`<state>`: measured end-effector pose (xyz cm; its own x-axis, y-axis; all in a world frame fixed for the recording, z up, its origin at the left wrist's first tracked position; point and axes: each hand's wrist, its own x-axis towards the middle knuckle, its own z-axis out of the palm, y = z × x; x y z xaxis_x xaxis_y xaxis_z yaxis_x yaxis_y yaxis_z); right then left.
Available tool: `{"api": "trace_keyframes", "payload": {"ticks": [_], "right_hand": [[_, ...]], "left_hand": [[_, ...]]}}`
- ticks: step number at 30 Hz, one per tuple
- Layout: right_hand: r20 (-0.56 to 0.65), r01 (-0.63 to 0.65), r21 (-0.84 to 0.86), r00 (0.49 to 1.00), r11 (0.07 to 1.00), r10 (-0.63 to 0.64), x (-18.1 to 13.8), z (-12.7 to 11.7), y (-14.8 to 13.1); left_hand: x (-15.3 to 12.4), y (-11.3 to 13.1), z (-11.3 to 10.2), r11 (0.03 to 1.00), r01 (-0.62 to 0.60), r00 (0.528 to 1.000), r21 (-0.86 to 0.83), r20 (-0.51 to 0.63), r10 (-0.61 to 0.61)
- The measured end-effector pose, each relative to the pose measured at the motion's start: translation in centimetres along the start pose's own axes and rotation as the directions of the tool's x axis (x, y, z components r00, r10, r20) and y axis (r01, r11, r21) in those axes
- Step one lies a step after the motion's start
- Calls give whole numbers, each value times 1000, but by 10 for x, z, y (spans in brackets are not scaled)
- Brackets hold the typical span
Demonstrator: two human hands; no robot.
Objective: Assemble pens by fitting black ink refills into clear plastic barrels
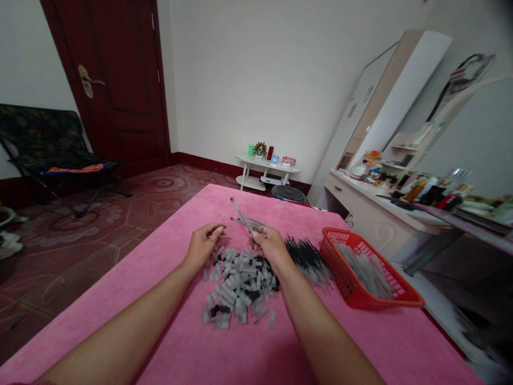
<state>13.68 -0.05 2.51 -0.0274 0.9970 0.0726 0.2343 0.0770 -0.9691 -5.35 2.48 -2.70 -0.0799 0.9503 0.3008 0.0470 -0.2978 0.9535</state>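
Note:
My right hand [269, 243] is closed around several clear pen barrels [240, 213], which fan out up and to the left with dark tips at their far ends. To its left is my left hand [205, 243], thumb and forefinger pinched together. A small dark bit shows at those fingertips, too small to name. Below and between both hands lies a loose pile of clear pen caps [240, 280], mixed with small black pieces [219, 309]. A bundle of dark-tipped pen refills [306, 259] rests just right of my right wrist.
A red plastic basket [348, 297] holding many clear tubes stands at the right of the pink-covered table [184, 342]. Behind are a round dark stool [287, 192] and a low white stand [250, 183]. A cluttered dresser [385, 214] is at right, a folding chair [52, 144] at left.

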Motion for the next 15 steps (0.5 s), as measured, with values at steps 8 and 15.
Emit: {"api": "trace_keyframes", "payload": {"ticks": [8, 15], "right_hand": [[163, -106, 179, 984, 978, 76, -33, 20, -8], [208, -55, -76, 976, 996, 70, -39, 21, -7]], "left_hand": [[-24, 34, 32, 829, 322, 920, -457, 358, -160], [-25, 30, 33, 749, 424, 905, -509, 262, -334]]}}
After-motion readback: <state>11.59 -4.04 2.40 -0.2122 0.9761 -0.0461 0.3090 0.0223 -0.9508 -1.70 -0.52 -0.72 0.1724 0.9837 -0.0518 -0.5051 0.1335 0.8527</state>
